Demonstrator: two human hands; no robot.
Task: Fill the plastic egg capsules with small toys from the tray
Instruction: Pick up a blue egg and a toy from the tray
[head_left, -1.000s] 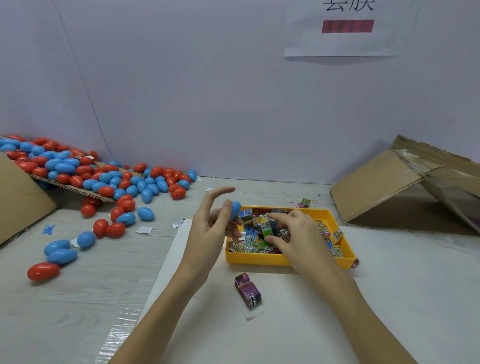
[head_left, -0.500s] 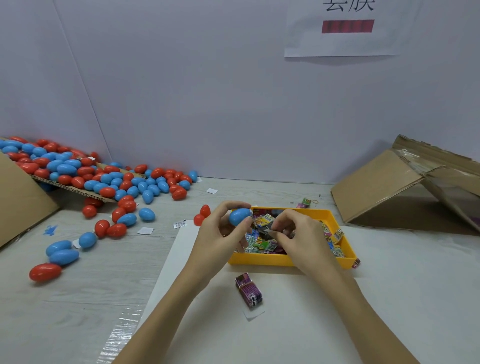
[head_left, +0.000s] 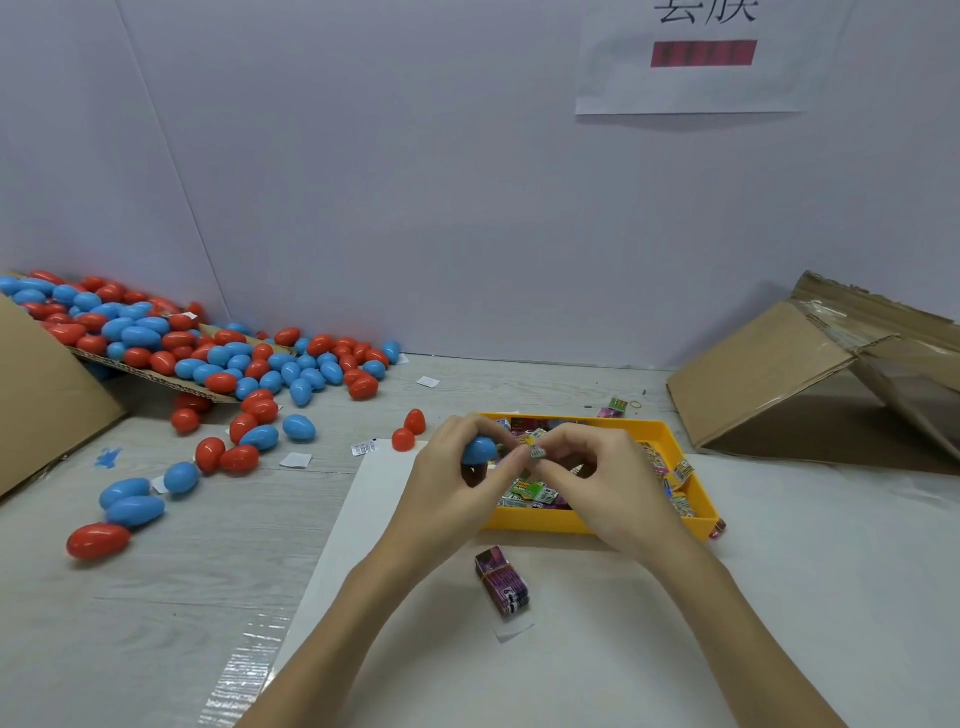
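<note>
Far left of the grip, a heap of red and blue plastic egg capsules (head_left: 218, 358) spills off a cardboard flap. The left hand (head_left: 447, 483) curls its fingers round a blue plastic egg half (head_left: 479, 450), held above the near-left corner of the yellow plastic tray (head_left: 592, 522). Touching it on the right, the right hand (head_left: 602, 483) pinches a small printed toy packet (head_left: 537, 452) between thumb and forefinger at the half's mouth. Below both hands lies a banded purple packet bundle (head_left: 501, 582).

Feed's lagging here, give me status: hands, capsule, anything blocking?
Left hand grips blue capsule. Right hand pinches small toy at it, above yellow tray. Nothing blocking.
</note>
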